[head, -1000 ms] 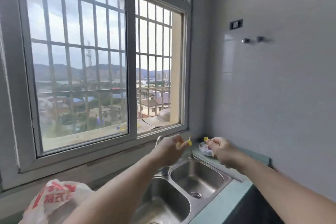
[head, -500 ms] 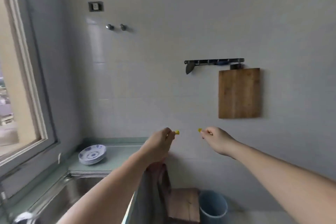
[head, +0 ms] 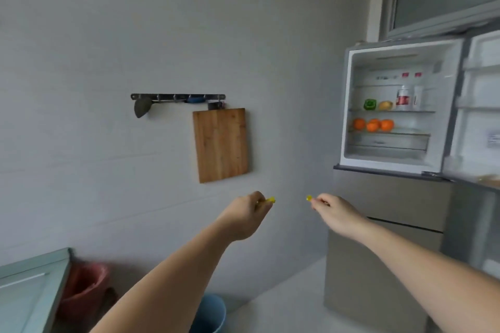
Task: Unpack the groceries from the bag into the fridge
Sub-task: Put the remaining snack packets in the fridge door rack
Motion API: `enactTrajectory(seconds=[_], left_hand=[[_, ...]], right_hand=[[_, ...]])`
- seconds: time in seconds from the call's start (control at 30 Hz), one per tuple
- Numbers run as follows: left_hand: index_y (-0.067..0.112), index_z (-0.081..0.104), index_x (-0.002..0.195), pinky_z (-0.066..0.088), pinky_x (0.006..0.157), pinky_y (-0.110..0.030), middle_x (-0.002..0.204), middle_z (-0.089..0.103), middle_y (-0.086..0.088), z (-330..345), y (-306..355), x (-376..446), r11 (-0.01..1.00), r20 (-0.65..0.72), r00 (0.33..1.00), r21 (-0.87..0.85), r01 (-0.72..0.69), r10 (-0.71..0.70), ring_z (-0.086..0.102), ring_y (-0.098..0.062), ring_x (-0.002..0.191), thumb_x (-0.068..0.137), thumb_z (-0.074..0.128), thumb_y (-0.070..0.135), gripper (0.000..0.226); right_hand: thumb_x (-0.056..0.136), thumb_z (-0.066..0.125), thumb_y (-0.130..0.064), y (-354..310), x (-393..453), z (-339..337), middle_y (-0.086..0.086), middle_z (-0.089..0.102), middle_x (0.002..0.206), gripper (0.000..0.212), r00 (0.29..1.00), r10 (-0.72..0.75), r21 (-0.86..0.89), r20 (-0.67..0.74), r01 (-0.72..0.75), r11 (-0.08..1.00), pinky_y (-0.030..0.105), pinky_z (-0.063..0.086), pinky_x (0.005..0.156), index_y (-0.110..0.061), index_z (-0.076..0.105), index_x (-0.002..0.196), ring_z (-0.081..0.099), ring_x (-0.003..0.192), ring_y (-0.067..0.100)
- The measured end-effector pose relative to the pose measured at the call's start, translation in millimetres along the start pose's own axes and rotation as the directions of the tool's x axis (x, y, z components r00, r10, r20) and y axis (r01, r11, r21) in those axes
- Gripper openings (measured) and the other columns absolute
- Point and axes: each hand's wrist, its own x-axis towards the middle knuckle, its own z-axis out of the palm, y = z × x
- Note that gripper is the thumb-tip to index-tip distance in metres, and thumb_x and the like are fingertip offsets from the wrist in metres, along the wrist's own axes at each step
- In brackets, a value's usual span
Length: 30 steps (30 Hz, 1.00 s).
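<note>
Yellow shows at the tips of both our hands: our left hand pinches a small yellow piece between curled fingers, and our right hand pinches a second small yellow piece the same way. We cannot tell what these pieces are. The two hands are held out in front of us at about the same height, apart from each other, before the pale grey tiled wall.

To our right stands the grey fridge, its upper door swung open. On one glass shelf we see a green pepper, a yellowish vegetable just beside it, and a red-and-white can. On the shelf below lie three oranges in a row.

On the wall hangs a wooden cutting board under a metal hook rail, with a dark ladle at its left end. Low down we see a red bin, a blue bucket and the edge of a pale green counter.
</note>
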Motion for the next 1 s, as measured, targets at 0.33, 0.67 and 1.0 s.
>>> enactTrajectory(seconds=[0.33,0.67,1.0], left_hand=[[0.021,0.054,0.092,0.032,0.052,-0.027,0.057,0.044,0.006,85.8,127.3,86.3,0.975,0.065,0.976,-0.095,-0.201,0.207,0.04,-0.009,0.053,0.098,0.041,0.051,0.034],[0.02,0.057,0.091,0.033,0.05,-0.021,0.057,0.045,0.008,169.1,178.3,193.7,0.92,0.074,0.951,-0.286,-0.267,0.299,0.041,-0.007,0.051,0.094,0.05,0.052,0.033],[0.018,0.051,0.073,0.036,0.052,-0.027,0.056,0.043,0.001,262.2,174.2,360.1,0.815,0.107,0.887,-0.455,-0.357,0.449,0.037,-0.015,0.051,0.089,0.052,0.06,0.045]], right_hand=[[0.093,0.046,-0.03,113.1,16.2,-103.3,0.002,0.049,0.063,0.028,0.966,0.197,0.148,-0.17,-0.172,0.974,0.031,0.031,0.06,-0.007,0.052,0.079,0.044,0.063,0.021],[0.098,0.041,-0.032,192.3,49.2,-161.0,-0.002,0.042,0.064,0.024,0.918,0.339,0.207,-0.203,-0.298,0.932,0.026,0.026,0.051,-0.014,0.052,0.087,0.035,0.053,0.015],[0.1,0.04,-0.026,269.8,152.8,-184.9,0.005,0.048,0.07,0.023,0.802,0.495,0.187,-0.336,-0.458,0.869,0.021,0.027,0.041,-0.01,0.056,0.099,0.037,0.051,0.013]])
